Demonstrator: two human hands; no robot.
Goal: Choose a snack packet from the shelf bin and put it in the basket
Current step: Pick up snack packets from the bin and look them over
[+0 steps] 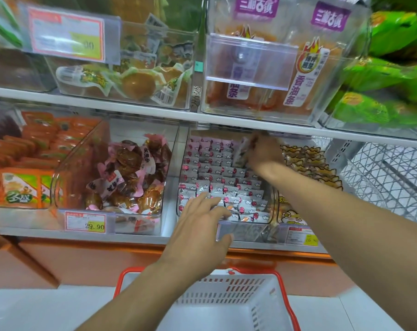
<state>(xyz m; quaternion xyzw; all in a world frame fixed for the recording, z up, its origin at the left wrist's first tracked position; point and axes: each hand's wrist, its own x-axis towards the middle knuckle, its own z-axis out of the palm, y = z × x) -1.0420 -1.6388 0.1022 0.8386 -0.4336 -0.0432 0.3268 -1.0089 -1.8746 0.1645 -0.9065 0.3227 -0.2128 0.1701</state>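
Note:
A clear shelf bin (181, 177) on the lower shelf holds several small white-and-pink snack packets (217, 173) in rows. My right hand (265, 151) reaches deep into the back of the bin and grips one snack packet (241, 151), lifted above the rows. My left hand (198, 230) hovers at the bin's front edge with fingers spread and relaxed, holding nothing. A white basket (269, 290) with red rim sits on the floor below, directly under my arms.
Left of the bin stands a clear bin of brown vacuum-packed snacks (131, 173) and orange packets (35, 151). A bin of yellow packets (310, 163) is to the right. The upper shelf (155, 111) overhangs closely. Price tags (85, 222) clip on the shelf front.

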